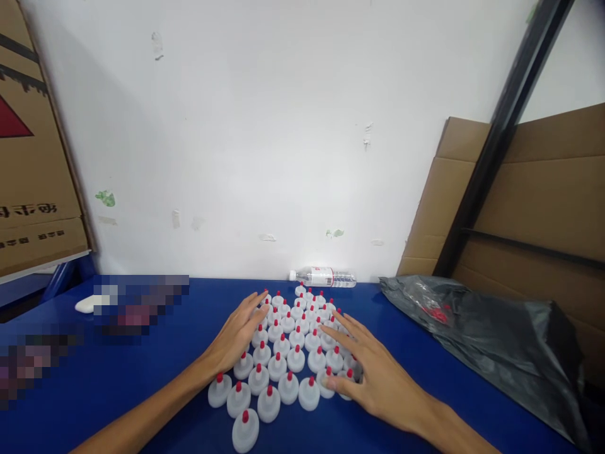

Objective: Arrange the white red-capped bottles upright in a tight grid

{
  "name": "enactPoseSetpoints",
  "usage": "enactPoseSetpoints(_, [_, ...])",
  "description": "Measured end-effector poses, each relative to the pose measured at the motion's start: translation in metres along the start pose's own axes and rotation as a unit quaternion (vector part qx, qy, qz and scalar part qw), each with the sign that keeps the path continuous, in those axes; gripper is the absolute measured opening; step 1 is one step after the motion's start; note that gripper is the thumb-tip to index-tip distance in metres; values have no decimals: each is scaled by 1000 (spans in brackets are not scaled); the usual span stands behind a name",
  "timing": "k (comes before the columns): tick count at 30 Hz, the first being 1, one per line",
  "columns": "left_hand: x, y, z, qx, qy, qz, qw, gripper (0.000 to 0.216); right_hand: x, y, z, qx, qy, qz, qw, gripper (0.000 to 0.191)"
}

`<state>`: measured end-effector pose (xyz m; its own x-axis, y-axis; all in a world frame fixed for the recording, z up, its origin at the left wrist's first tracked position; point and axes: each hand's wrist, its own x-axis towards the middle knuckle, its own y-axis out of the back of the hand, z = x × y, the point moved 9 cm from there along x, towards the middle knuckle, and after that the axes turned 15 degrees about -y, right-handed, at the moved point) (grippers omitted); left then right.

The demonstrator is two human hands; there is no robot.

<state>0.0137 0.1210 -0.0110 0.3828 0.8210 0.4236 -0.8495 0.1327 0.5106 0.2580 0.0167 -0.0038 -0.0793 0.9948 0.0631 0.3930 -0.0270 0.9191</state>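
**Hands flat against a block of small caps**

We see a tight cluster of white caps (293,343) with red tips standing upright on the blue table (142,378), in front of the white wall. Our left hand (236,337) lies open along the cluster's left edge, fingers straight, touching the outer caps. Our right hand (373,372) lies open on the right edge, fingers spread over a few caps. Neither hand grips anything.

We judge the caps light, hard plastic, smooth and easy to tip or scatter. Each is best pinched at its wide base, or the whole block pressed from both sides.

A bottle (324,277) lies on its side by the wall; its red label is too small to read. The box (33,189) at left bears dark print we cannot make out. A black bag (496,334) lies at right.
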Motion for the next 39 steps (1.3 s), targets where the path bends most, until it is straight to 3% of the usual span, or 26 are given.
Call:
enactPoseSetpoints(6, [4,-5,2,-11,3,-28,1000,84,27,1,-16,2,20,12,1000,75])
enactPoseSetpoints(10, [5,-2,4,-21,-4,-16,1000,74,41,0,-20,2,32,21,999,76])
enactPoseSetpoints(14, [4,1,8,-33,-17,5,999,70,33,17,-27,-17,62,97,993,70])
enactPoseSetpoints(17, [4,4,9,-67,-23,28,997,68,8,25,-59,-63,158,154,973,68])
enactPoseSetpoints(19, [5,6,6,-88,-26,39,995,68,-12,14,-90,-96,242,153,953,71])
enactPoseSetpoints(21, [7,8,1,-96,-23,49,994,68,-31,-4,-123,-132,338,160,918,72])
enactPoseSetpoints(23, [10,11,-5,-108,-15,59,992,67,-47,-21,-152,-154,426,193,870,60])
enactPoseSetpoints(25, [12,13,-11,-127,-4,67,990,68,-51,-32,-172,-161,467,202,846,50])
enactPoseSetpoints(31, [19,23,-21,-166,1,73,983,64,-19,-43,-188,-164,448,105,872,46])
enactPoseSetpoints(39, [24,34,-37,-151,-9,99,983,63,25,-38,-147,-153,350,81,921,36])
